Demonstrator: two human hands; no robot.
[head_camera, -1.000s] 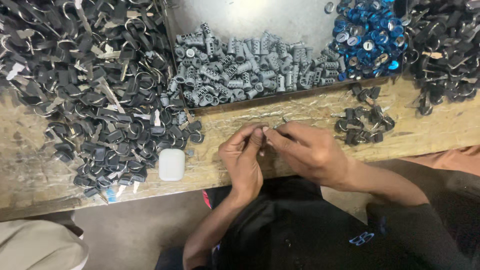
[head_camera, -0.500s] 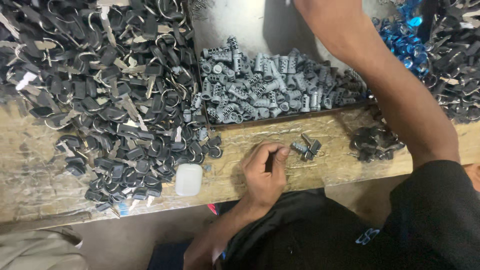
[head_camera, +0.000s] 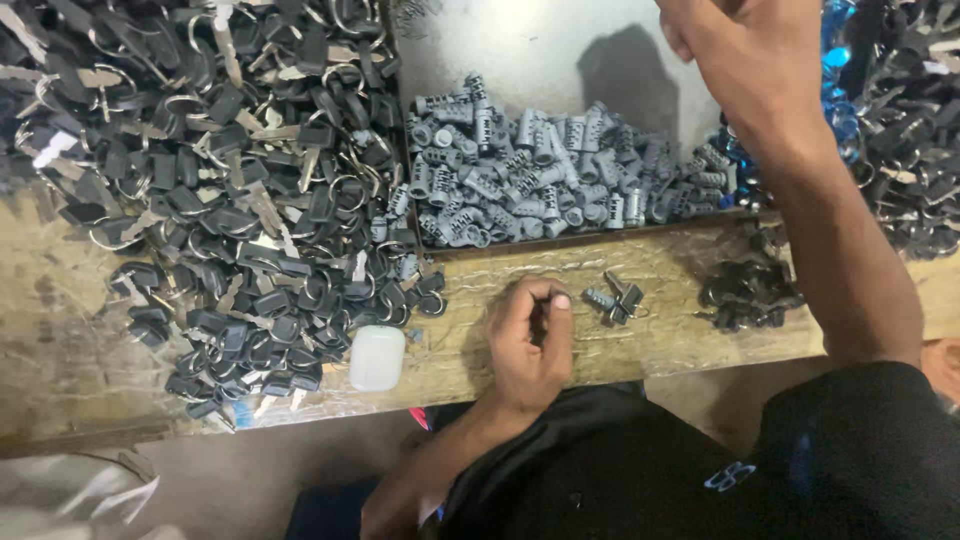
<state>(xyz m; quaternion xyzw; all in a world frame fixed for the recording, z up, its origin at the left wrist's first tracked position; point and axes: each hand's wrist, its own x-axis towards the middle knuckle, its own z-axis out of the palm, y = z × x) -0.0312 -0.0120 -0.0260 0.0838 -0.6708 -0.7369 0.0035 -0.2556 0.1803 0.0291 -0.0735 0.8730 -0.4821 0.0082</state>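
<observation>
Worn wooden bench (head_camera: 660, 350); key heap (head_camera: 220, 190); metal tray (head_camera: 560, 60).

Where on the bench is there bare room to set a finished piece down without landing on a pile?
Bare wood shows on the bench between the left hand and the small dark pile, apart from one grey piece. The far-left edge below the key heap is also free. The tray is bare at the back; its front is crowded with grey cylinders. The right hand reaches above.
</observation>
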